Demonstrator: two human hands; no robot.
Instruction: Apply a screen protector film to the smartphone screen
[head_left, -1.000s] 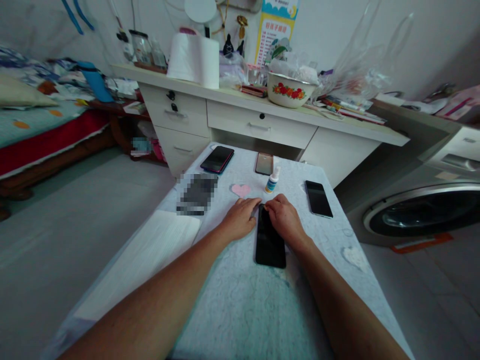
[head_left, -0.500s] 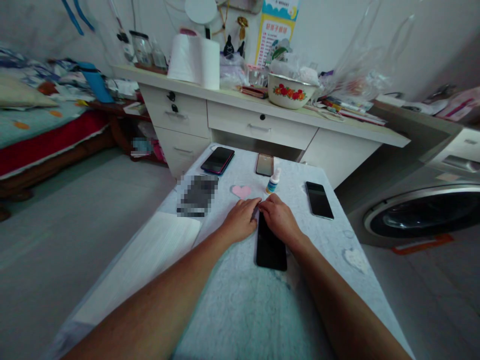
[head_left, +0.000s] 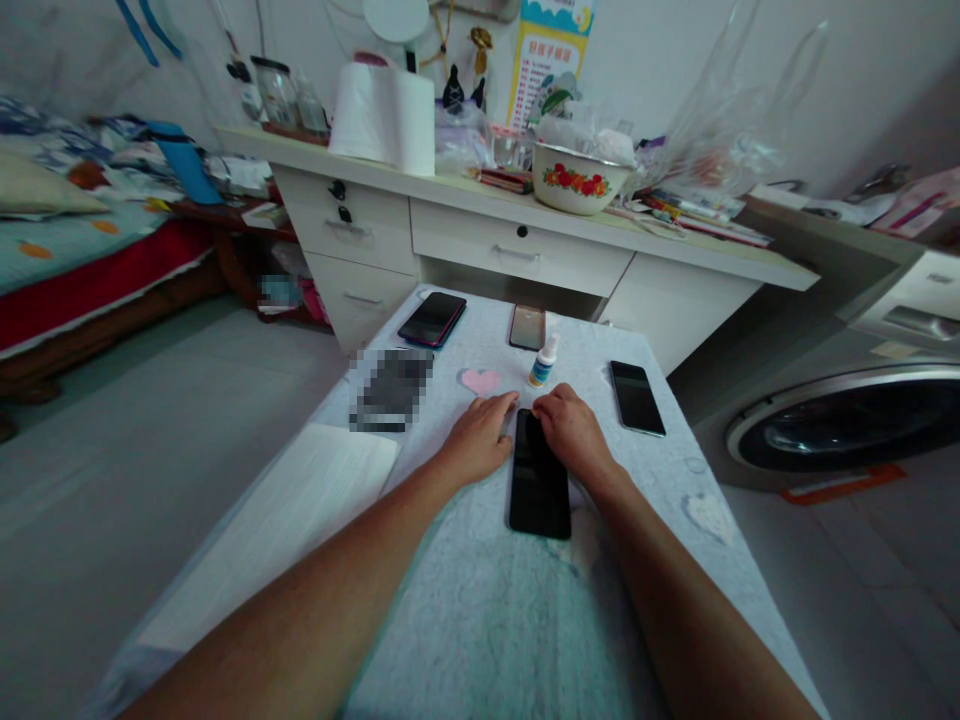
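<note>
A black phone [head_left: 540, 485] lies face up on the cloth-covered table [head_left: 450, 620], its dark screen showing. My left hand [head_left: 480, 437] rests by the phone's upper left edge, fingers stretched forward and the thumb apart from them. Over the upper right corner of the phone is my right hand [head_left: 576, 432], its fingers curled and pressed together; what they hold, if anything, is hidden. Just beyond the hands stands a small white spray bottle [head_left: 544, 362] with a blue label. A pink paper heart [head_left: 480, 381] lies to its left.
Other phones lie around the table: one at the right [head_left: 637, 397], a dark one at the back left [head_left: 433, 319], and a small brownish one [head_left: 527, 328] at the back. A blurred-out item [head_left: 392, 389] lies left. The desk [head_left: 517, 245] and washing machine [head_left: 862, 330] stand beyond.
My right hand has shifted a little to the right, away from my left fingertips, uncovering more of the phone's top. My left hand stays nearly where it was.
</note>
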